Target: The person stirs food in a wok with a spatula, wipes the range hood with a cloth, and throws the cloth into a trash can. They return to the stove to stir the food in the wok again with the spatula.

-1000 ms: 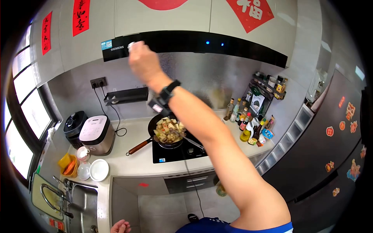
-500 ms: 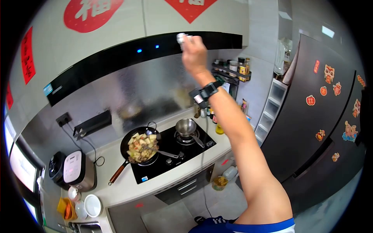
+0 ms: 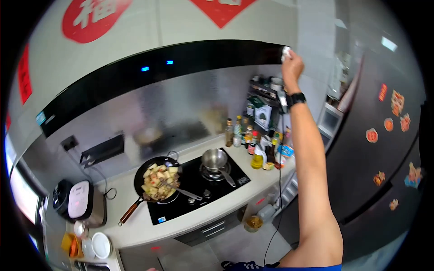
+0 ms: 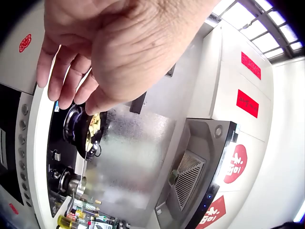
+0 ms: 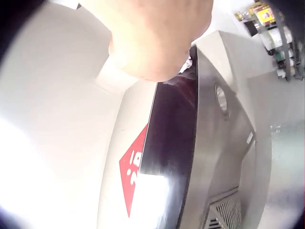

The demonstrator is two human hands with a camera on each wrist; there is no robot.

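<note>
My right hand (image 3: pixel 294 67) is raised to the right end of the black range hood panel (image 3: pixel 221 55). Its fingers pinch a crumpled white tissue (image 3: pixel 285 53) against the panel's front. In the right wrist view the back of the hand hides most of the tissue (image 5: pixel 187 64), whose edge shows on the dark glass. My left hand (image 4: pixel 124 52) hangs with loosely bent fingers and holds nothing. Only a sliver of it shows at the bottom of the head view.
Below the hood, a wok (image 3: pixel 139 180) of cut food with a spatula sits on the hob (image 3: pixel 199 205). A small steel pan (image 3: pixel 214 159) stands on the other burner. Several bottles (image 3: pixel 252 142) line the right counter; a dark fridge (image 3: pixel 361 167) stands at right.
My right hand has travelled with the tissue from the hood's left part along the panel to its right end. The head view has turned to the right.
</note>
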